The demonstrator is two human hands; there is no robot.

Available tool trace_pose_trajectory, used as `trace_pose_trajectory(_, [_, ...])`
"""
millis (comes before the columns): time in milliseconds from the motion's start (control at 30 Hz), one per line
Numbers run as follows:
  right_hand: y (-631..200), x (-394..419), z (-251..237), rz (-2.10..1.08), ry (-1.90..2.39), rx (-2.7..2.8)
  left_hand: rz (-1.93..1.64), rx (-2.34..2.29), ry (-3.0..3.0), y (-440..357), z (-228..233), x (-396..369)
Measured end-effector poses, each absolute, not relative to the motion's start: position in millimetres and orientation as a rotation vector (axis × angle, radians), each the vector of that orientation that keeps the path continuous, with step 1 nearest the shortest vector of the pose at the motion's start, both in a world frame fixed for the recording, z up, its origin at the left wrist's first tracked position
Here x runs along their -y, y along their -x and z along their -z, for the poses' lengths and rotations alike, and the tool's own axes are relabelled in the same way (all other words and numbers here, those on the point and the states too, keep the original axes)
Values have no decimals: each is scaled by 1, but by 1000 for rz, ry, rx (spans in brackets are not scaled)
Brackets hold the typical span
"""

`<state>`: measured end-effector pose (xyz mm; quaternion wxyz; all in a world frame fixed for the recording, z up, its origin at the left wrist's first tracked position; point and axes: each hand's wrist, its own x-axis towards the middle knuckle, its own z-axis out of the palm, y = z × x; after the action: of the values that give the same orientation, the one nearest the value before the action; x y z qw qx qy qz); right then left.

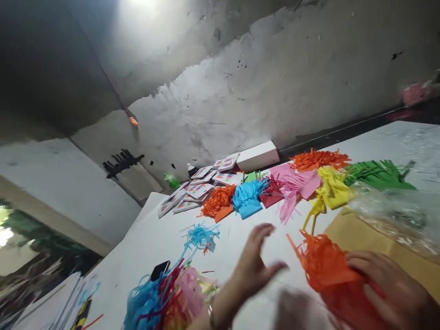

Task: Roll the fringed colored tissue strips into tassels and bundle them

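Orange fringed tissue paper (337, 275) is held in my right hand (392, 284) at the lower right, its cut strips spilling toward the left. My left hand (256, 263) hovers over the white table, fingers spread and nothing in them. Beyond it lie fringed paper bundles in a row: orange (220, 201), blue (249, 197), dark red (271, 192), pink (292, 183), yellow (332, 188) and green (378, 174). Behind my left wrist sits a loose heap of blue, red and pink strips (154, 298).
White packets with colourful prints (199, 190) are piled near the wall beside a long white box (257, 156). Clear plastic (395, 211) covers part of a brown sheet (360, 231) on the right. A phone (160, 270) and blue paper scraps (201, 236) lie to the left.
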<state>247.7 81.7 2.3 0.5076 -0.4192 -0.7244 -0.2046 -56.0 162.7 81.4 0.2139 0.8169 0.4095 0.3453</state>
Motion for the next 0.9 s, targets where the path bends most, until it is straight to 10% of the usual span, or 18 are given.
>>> trace_pose_trajectory(433, [-208, -27, -35, 476, 1043, 1801, -1471, -724, -2741, -29, -23, -47])
trace_pose_trajectory(900, [-220, -2, -28, 453, 959, 1710, -726, -610, -1001, -21, -75, -37])
